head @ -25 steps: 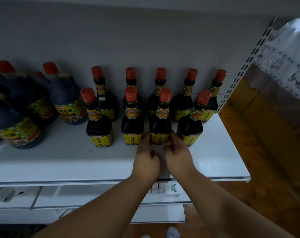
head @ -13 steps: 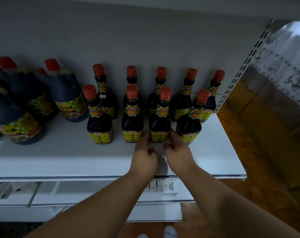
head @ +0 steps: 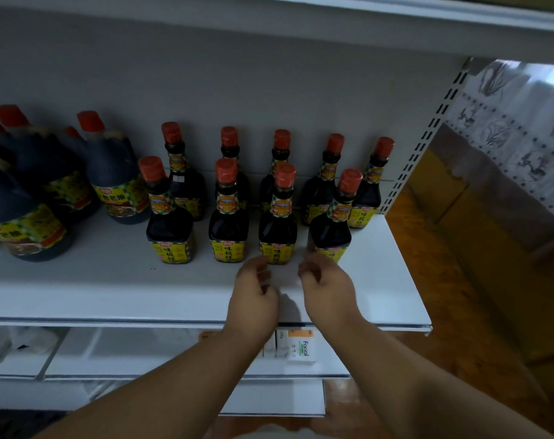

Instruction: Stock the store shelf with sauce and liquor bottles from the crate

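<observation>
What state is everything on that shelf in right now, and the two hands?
Small sauce bottles: upright, capped, in two rows, four in front and five behind.
Big jugs: upright, capped, at the shelf's left.
Shelf: front strip bare.
Left hand: fingers loosely curled, holding nothing.
Right hand: fingers loosely curled, holding nothing.

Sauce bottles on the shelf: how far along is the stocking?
Done: nine small sauce bottles stand upright in two rows, five behind and four in front, beside the large jugs. In hand: nothing; left hand and right hand hover empty before the front row. Left: the crate is out of view, so the remainder is unknown.
</observation>
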